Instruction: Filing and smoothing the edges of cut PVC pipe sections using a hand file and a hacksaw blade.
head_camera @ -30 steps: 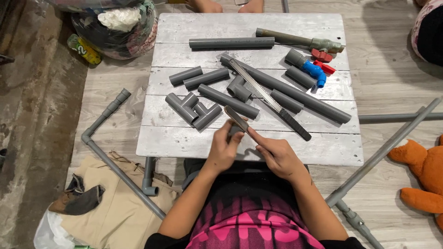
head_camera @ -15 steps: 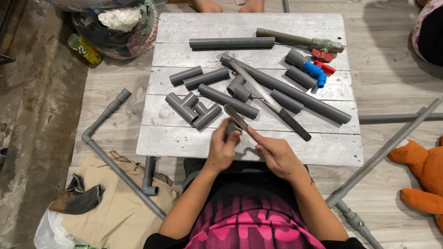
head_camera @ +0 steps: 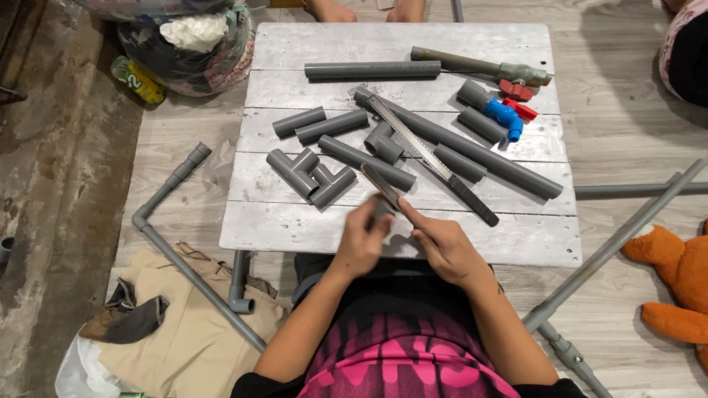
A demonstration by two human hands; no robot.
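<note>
held piece: small grey plastic pipe fitting [head_camera: 381, 210], at the near edge of the table, mostly hidden by the fingers; exact shape cannot be told
left hand [head_camera: 363, 239]: fingers curled and pressed around the fitting, gripping it from the left and below
tool: flat dark metal blade or file [head_camera: 379, 184], narrow; long axis runs from up-left, out over the table, down-right into the right hand
right hand [head_camera: 442, 247]: fingers closed on the near end of the blade, index finger laid along it; sits just right of the left hand, the two nearly touching
key relation: blade crosses the top of the fitting on a diagonal; fitting lies left of and just ahead of the right fingers, inside the left grip; left hand is the nearer one to the fitting
surface: square whitewashed wooden plank table [head_camera: 516, 243], both hands over its near edge
just beyond the hands: cluster of grey plastic tee and elbow joints [head_camera: 313, 177], near the blade tip but apart from it
mid table: long grey plastic pipe [head_camera: 472, 151] lying diagonal, a black-handled saw [head_camera: 435, 162] lying beside it on the same diagonal
other cut pieces: short grey pipe stubs [head_camera: 321, 124], well apart from the hands
far right of table: blue plastic valve with red handle [head_camera: 507, 118]
floor left: grey pipe frame with elbow [head_camera: 166, 199] on tan cloth
floor right: orange stuffed toy [head_camera: 675, 276], well apart
</note>
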